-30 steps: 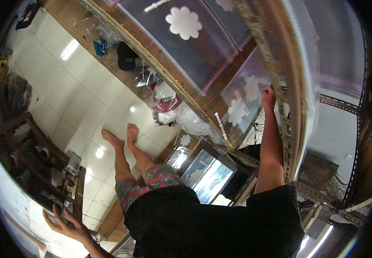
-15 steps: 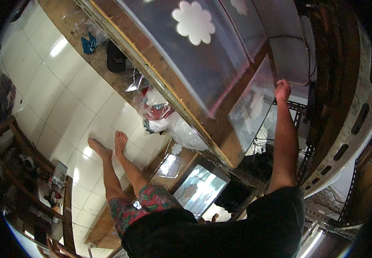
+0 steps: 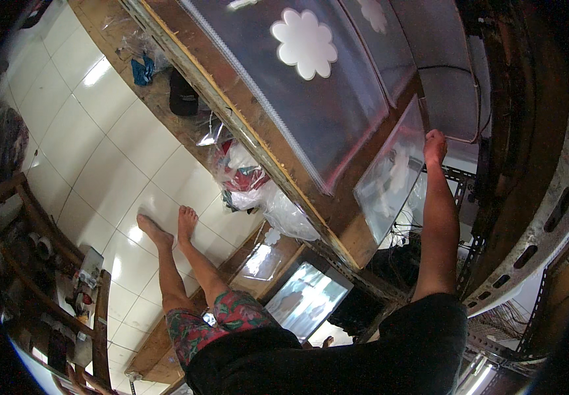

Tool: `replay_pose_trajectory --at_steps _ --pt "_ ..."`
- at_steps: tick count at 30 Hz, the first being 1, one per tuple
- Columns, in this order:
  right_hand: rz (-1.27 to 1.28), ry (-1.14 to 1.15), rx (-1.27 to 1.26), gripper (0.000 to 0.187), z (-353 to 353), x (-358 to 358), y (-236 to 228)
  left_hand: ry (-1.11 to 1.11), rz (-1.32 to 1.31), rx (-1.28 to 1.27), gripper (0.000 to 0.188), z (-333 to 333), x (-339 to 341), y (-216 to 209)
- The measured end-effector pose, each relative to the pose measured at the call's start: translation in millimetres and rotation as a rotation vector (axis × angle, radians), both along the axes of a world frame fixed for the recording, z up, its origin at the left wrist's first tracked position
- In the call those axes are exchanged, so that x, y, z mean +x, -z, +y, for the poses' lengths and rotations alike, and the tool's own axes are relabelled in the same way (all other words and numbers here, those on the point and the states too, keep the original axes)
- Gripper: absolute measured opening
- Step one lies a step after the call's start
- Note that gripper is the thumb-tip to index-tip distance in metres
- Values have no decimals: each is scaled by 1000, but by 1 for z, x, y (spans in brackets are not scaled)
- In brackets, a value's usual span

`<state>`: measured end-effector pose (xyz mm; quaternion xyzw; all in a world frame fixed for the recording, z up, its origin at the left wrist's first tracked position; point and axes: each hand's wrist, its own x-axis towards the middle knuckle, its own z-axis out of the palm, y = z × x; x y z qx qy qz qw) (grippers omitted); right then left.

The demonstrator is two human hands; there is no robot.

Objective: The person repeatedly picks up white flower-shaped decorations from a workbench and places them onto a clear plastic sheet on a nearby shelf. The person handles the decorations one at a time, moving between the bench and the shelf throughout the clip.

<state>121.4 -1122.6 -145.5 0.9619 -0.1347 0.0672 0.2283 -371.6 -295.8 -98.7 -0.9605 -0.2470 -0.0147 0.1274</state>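
Observation:
My right hand (image 3: 435,146) is at the end of a stretched-out bare arm, its fingers closed. It sits by the far corner of a small clear sheet (image 3: 380,191) on the brown wooden table (image 3: 357,245). What the fingers hold, if anything, is too small to make out. Beside that sheet lies a large glossy blue-grey panel (image 3: 284,99) with a pale edge. A white scalloped shape (image 3: 305,45) shows on it; I cannot tell whether this is a reflection. My left hand is outside the picture.
Clear plastic bags (image 3: 287,214) and a black cap (image 3: 183,94) lie along the table's side. A slotted metal bar (image 3: 528,263) curves down the right. Below the table corner are dark cables (image 3: 396,260) and a shiny panel (image 3: 307,296). A wooden rack (image 3: 100,322) stands left.
The whole view has shifted slightly, so the table and panel sit a little lower and further right. My right hand stays closed at the same place by the clear sheet.

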Motion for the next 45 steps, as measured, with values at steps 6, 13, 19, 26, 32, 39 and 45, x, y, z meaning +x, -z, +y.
replay_pose_trajectory --at_steps 6,13,19,26,32,39,45 --pt "-116 -56 -148 16 11 -15 9 64 -59 -49 53 11 -8 8" --pt "-155 -513 416 23 121 -56 10 9 -88 -91 65 8 -15 10" --pt "-34 -618 596 26 215 -118 5 -70 -362 -359 31 9 -30 20" --pt "-40 -610 1047 19 298 -200 2 -188 -424 -426 38 -4 -19 13" --pt "439 -689 1426 20 431 -306 17 -114 -442 -393 31 -2 -25 -18" --pt "815 -1015 1319 17 533 -372 6 -21 -658 -514 33 5 -34 -24" --pt "736 -837 1471 19 594 -383 -17 183 -915 -850 36 34 -79 -26"
